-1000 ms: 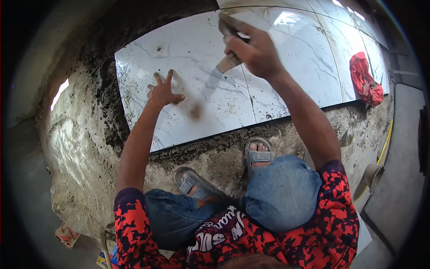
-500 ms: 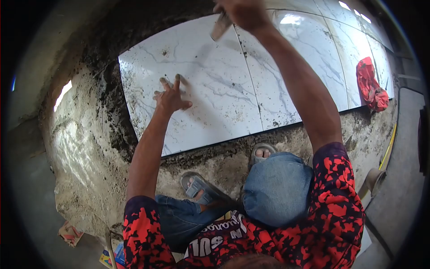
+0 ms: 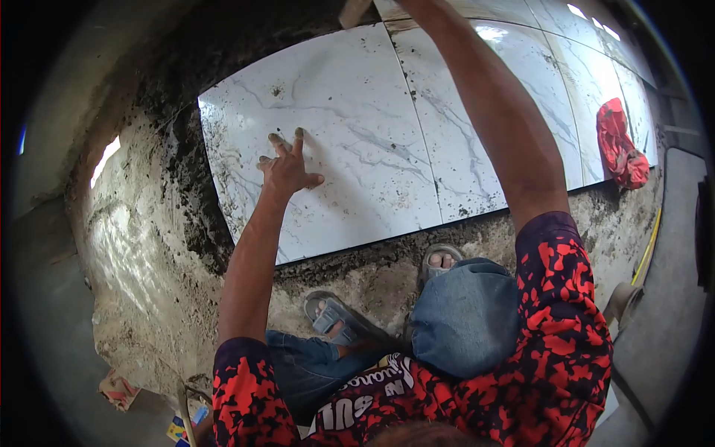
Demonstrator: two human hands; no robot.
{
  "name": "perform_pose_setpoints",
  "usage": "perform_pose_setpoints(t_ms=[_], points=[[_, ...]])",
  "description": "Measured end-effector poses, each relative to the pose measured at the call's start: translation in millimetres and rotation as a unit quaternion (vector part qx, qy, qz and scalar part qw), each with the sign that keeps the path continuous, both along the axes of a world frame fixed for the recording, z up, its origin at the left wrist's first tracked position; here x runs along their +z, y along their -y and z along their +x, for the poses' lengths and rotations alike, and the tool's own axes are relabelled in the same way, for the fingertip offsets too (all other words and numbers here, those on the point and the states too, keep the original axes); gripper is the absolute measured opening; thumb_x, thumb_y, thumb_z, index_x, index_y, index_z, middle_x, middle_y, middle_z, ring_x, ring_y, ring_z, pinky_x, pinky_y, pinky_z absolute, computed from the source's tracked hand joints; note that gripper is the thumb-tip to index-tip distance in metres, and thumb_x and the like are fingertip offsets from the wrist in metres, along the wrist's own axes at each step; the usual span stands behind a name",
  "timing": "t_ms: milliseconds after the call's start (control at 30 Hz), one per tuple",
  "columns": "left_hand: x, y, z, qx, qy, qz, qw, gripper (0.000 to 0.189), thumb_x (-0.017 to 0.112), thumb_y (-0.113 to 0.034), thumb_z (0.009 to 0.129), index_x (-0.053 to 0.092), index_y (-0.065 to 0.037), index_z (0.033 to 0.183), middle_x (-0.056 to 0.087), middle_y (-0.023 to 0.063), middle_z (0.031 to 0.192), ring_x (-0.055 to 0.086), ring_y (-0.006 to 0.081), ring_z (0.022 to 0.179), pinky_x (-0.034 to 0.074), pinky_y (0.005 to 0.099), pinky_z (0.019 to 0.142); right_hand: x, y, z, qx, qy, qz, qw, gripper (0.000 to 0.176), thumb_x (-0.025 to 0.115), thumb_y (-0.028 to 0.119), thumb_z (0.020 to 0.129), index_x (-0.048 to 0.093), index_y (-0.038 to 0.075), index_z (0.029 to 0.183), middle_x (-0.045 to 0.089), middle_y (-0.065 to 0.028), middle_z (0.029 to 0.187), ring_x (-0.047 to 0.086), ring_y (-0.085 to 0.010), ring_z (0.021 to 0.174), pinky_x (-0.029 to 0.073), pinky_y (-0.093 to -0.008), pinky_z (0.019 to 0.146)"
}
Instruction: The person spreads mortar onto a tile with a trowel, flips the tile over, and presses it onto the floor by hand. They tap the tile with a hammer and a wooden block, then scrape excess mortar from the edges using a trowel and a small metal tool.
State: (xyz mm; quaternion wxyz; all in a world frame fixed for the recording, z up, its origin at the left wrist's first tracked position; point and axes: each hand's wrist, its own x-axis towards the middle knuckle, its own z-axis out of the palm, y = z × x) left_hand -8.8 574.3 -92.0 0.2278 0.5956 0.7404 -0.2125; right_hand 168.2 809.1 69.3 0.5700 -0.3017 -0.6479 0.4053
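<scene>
My left hand (image 3: 287,167) presses on a white, grey-veined floor tile (image 3: 350,164), fingers spread and palm down. Dark crumbs of mortar are scattered over that tile. My right arm (image 3: 495,97) reaches across the neighbouring tile (image 3: 465,160) to the top of the view, where the frame cuts off the hand. A light brown wooden handle (image 3: 354,12) sticks out beside the wrist, above the far edge of the first tile; the other end of this tool is hidden.
A crumpled red cloth (image 3: 622,145) lies on the tiles at the right. Dark wet mortar (image 3: 182,179) borders the tiles on the left. My sandalled feet (image 3: 331,316) rest on rough concrete (image 3: 149,276). A yellow strip (image 3: 646,249) runs along the right side.
My right hand has moved up and out of the frame, carrying the wooden handle towards the tile's far edge. My left hand stays on the same tile, spread as before.
</scene>
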Motion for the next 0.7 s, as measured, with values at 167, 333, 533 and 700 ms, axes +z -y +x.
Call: perform_pose_setpoints(t_ms=[167, 333, 533, 700], points=[[-11.4, 1.4, -3.8, -0.041, -0.031, 0.025, 0.998, 0.123, 0.077, -0.057, 0.060, 0.003, -0.015, 0.150, 0.011, 0.0455, 0.140, 0.053, 0.0489, 0.112, 0.037, 0.0597, 0.093, 8.4, -1.9, -2.2, -0.003, 0.099, -0.072, 0.992, 0.054, 0.051, 0.016, 0.085, 0.044, -0.002, 0.135, 0.065, -0.0152, 0.084, 0.058, -0.0164, 0.060, 0.048, -0.0305, 0.055], [-2.5, -0.6, -2.2, -0.019, 0.004, 0.014, 1.000, 0.122, 0.078, -0.056, 0.059, 0.007, -0.013, 0.149, 0.012, 0.0453, 0.140, 0.048, 0.0483, 0.118, 0.032, 0.0661, 0.095, -5.0, -7.0, -6.7, 0.006, 0.175, -0.155, 0.972, 0.054, 0.050, 0.016, 0.086, 0.042, -0.002, 0.136, 0.064, -0.0146, 0.088, 0.059, -0.0163, 0.062, 0.050, -0.0302, 0.058], [-3.5, 4.6, -4.1, -0.001, 0.006, -0.006, 1.000, 0.122, 0.076, -0.059, 0.060, 0.005, -0.014, 0.150, 0.008, 0.0460, 0.140, 0.047, 0.0475, 0.120, 0.033, 0.0613, 0.096, -5.4, 0.2, -14.7, -0.029, 0.017, -0.002, 0.999, 0.052, 0.049, 0.016, 0.086, 0.044, -0.002, 0.135, 0.062, -0.0114, 0.073, 0.056, -0.0161, 0.057, 0.047, -0.0298, 0.053], [-7.3, 3.6, -3.3, -0.026, -0.030, 0.008, 0.999, 0.123, 0.076, -0.059, 0.060, 0.005, -0.015, 0.150, 0.009, 0.0468, 0.140, 0.049, 0.0492, 0.117, 0.033, 0.0618, 0.096, 6.9, -2.7, -15.3, -0.010, 0.084, -0.053, 0.995, 0.052, 0.050, 0.016, 0.087, 0.043, -0.004, 0.135, 0.064, -0.0113, 0.080, 0.055, -0.0158, 0.056, 0.049, -0.0298, 0.056]])
